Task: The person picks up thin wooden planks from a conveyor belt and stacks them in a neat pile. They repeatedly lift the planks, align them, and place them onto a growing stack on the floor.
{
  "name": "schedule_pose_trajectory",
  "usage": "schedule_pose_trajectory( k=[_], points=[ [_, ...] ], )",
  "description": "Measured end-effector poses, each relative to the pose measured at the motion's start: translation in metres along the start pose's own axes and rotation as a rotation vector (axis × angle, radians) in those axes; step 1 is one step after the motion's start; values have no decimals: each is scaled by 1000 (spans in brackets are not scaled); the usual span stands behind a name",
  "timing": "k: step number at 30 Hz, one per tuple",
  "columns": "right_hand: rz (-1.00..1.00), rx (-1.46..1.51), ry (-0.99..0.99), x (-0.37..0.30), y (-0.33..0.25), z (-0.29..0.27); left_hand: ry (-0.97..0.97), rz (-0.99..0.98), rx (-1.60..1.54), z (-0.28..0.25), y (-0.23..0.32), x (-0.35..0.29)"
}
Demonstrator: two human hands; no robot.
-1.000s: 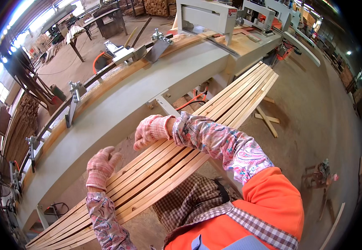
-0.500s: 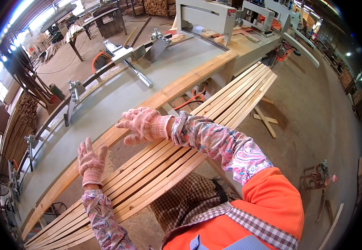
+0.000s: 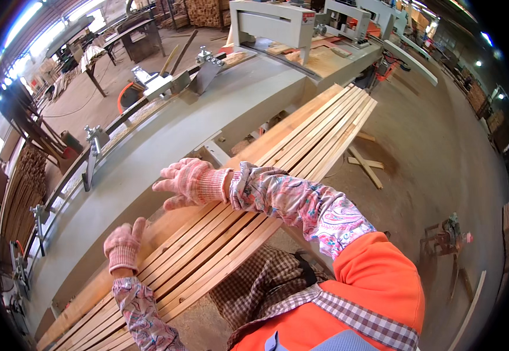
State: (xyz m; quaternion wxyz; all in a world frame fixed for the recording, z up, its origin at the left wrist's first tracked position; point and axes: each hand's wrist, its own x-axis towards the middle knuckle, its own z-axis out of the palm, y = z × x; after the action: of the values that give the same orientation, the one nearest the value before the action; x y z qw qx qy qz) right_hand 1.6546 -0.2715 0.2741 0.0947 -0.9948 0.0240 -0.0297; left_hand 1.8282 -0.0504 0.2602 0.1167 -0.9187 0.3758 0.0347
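A long, slightly curved wooden board (image 3: 264, 143), partly blurred, lies along the far side of several pale wooden strips (image 3: 307, 140). My left hand (image 3: 124, 244), in a pink knit glove, is at the board's far edge, fingers folded over it and thumb raised. My right hand (image 3: 190, 182), gloved the same way, reaches across the board farther up, its fingers stretched past the far edge and thumb apart. The glove hides the wood directly beneath. Both forearms wear patterned sleeves, and the right one crosses above the strips.
Beyond the board stretches the grey machine table (image 3: 149, 140), with metal clamps (image 3: 206, 70) along its far side. A pale machine frame (image 3: 272, 23) stands at the back. Wood pieces (image 3: 365, 164) lie on the floor at right, near a small stand (image 3: 444, 243).
The wooden board has come off the machine table's near edge toward me, against the strips. My left hand has moved down slightly and its fingers have folded; the right fingers stay stretched.
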Motion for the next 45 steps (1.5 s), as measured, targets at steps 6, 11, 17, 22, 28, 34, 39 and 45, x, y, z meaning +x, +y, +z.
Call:
schedule_pose_trajectory(
  k=[6,11,17,22,28,34,39,45],
  points=[
    [-53,28,-28,-7,-8,-10,-172,141,20,8,-7,-1],
    [-4,100,-120,-10,-9,-17,-247,85,16,-3,-4,-4],
    [-48,133,84,-14,-6,-14,-122,60,-93,-10,-16,-7],
    [-25,139,4,-16,-10,-22,-239,-20,-371,-46,-9,-39],
    [97,286,-325,-7,-7,-8,-254,196,-394,-31,-10,-41],
    [144,447,-414,-16,-2,-12,-384,107,-440,-41,0,-47],
    [157,440,-427,-19,-4,-16,-296,235,-444,-23,-12,-41],
    [166,397,-451,-12,-3,-10,-151,425,-430,3,-29,-34]
  ],
)
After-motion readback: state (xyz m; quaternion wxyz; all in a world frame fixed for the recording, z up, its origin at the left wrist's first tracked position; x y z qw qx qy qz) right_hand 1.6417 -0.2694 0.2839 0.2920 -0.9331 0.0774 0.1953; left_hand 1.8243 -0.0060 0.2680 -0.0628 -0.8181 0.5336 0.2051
